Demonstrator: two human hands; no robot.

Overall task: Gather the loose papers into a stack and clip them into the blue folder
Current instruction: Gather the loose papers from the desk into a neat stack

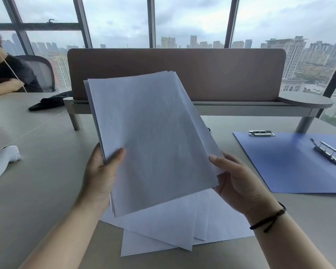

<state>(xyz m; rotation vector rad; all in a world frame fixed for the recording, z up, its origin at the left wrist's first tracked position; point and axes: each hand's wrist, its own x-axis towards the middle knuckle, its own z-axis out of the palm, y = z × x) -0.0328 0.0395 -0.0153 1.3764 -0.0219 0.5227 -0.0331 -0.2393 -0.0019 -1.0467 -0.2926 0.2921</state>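
surface: grey table (47, 187) | on it: loose papers (221, 222); open blue folder (291, 164); white cloth (2, 164); black cloth (50, 102)

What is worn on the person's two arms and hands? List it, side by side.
Left hand and forearm: bare, with no sleeve, watch, ring or band in view. Right hand: bare too, but the wrist carries a thin dark cord bracelet with a knot and a short loose end. No sleeve shows on the right forearm. The fingers have no gloves or rings.

Two bare forearms without sleeves, left hand (99, 171), right hand (239, 183), thin dark braided cord bracelet (270, 220) on right wrist
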